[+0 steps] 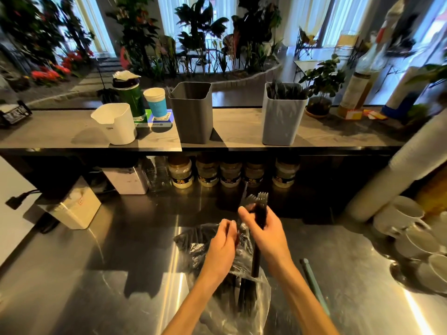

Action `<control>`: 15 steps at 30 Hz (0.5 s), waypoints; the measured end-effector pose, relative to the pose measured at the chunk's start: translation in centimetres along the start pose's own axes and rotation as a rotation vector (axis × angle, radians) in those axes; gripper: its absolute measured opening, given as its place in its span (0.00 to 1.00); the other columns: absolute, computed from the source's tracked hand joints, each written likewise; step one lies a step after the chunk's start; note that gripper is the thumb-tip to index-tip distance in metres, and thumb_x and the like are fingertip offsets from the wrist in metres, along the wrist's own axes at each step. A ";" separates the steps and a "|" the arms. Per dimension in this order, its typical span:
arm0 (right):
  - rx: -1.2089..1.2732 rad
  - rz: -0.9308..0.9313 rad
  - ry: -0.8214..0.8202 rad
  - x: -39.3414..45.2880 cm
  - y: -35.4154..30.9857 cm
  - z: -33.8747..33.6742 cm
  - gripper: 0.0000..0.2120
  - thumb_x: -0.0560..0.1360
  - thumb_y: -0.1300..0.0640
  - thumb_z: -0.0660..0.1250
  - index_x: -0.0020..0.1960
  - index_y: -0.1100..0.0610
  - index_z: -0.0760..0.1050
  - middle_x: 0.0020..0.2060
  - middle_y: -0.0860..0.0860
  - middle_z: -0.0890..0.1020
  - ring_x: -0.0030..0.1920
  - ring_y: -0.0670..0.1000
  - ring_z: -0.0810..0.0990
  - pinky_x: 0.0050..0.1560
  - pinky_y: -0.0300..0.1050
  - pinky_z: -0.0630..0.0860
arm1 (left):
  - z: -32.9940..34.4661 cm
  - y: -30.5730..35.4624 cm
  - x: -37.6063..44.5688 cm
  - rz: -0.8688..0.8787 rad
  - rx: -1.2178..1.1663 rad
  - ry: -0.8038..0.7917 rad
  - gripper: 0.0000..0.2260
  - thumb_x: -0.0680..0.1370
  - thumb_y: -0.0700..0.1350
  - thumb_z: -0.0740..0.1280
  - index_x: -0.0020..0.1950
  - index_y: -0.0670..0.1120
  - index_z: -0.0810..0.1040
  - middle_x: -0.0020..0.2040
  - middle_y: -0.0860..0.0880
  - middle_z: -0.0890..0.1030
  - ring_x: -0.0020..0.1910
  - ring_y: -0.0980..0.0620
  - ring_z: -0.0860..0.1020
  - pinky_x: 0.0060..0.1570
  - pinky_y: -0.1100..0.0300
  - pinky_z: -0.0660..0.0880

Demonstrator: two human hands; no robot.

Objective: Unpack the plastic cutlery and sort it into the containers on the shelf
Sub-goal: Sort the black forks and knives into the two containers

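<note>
Black forks (261,209) bunched upright above clear bag (244,281).

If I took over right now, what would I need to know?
Right hand holds a bunch of black forks, tines up, above the counter.
Left hand is at the clear plastic bag; whether it grips the bag is unclear.
The bag lies on the steel counter, with more black cutlery inside.
On the shelf: the pale bin already holds black cutlery; the dark grey bin shows almost none.
Left: put these forks in a bin, then empty the bag.
</note>
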State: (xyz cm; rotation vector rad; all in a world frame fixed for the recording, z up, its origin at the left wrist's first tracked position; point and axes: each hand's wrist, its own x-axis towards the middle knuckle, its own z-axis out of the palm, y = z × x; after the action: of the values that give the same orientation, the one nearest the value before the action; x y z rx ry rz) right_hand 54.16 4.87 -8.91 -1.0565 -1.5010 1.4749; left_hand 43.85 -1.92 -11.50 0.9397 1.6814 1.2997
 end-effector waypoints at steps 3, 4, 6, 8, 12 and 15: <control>-0.017 -0.015 0.036 0.8 -0.4 0.6 0.11 0.75 0.44 0.74 0.50 0.50 0.81 0.45 0.49 0.85 0.49 0.46 0.84 0.53 0.46 0.81 | 0.2 0.5 0.7 0.067 0.042 -0.020 0.08 0.85 0.55 0.57 0.53 0.53 0.73 0.45 0.47 0.80 0.44 0.48 0.79 0.49 0.48 0.77; -0.012 -0.018 0.056 1.2 -0.5 0.7 0.09 0.76 0.46 0.72 0.51 0.50 0.81 0.45 0.48 0.86 0.49 0.46 0.84 0.53 0.45 0.81 | 0.2 0.8 1.0 0.080 0.042 -0.018 0.07 0.85 0.53 0.57 0.52 0.53 0.72 0.43 0.48 0.79 0.42 0.50 0.78 0.47 0.50 0.76; 0.032 -0.024 0.076 1.9 -1.0 0.7 0.08 0.80 0.48 0.68 0.54 0.51 0.80 0.45 0.46 0.86 0.49 0.43 0.84 0.51 0.41 0.81 | 0.2 1.5 1.7 0.100 0.039 -0.020 0.08 0.85 0.52 0.57 0.52 0.52 0.72 0.40 0.49 0.77 0.40 0.53 0.76 0.45 0.52 0.74; 0.041 -0.047 0.093 2.8 -1.8 0.6 0.13 0.83 0.47 0.62 0.50 0.54 0.80 0.41 0.44 0.85 0.45 0.41 0.84 0.46 0.34 0.78 | 0.0 2.4 2.6 0.103 0.023 -0.026 0.09 0.86 0.51 0.55 0.54 0.51 0.73 0.46 0.48 0.80 0.45 0.49 0.79 0.49 0.53 0.76; 0.167 -0.088 0.143 6.2 -5.2 -0.4 0.18 0.85 0.49 0.57 0.46 0.58 0.78 0.38 0.50 0.84 0.42 0.46 0.84 0.48 0.38 0.80 | -0.3 5.9 5.4 0.075 -0.024 -0.009 0.10 0.86 0.52 0.53 0.56 0.52 0.73 0.50 0.49 0.79 0.49 0.56 0.79 0.50 0.60 0.77; 0.402 -0.143 0.138 9.6 -9.0 -1.6 0.13 0.85 0.54 0.59 0.52 0.62 0.76 0.32 0.50 0.76 0.31 0.47 0.76 0.36 0.41 0.76 | 0.0 9.6 8.1 0.038 -0.068 -0.002 0.10 0.86 0.52 0.53 0.53 0.51 0.72 0.49 0.48 0.78 0.48 0.52 0.78 0.50 0.54 0.78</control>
State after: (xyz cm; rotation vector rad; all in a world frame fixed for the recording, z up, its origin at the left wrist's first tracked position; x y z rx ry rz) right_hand 51.80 14.56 -0.09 -0.7743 -1.0994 1.4889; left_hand 41.34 7.23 -3.27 0.9363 1.6144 1.3716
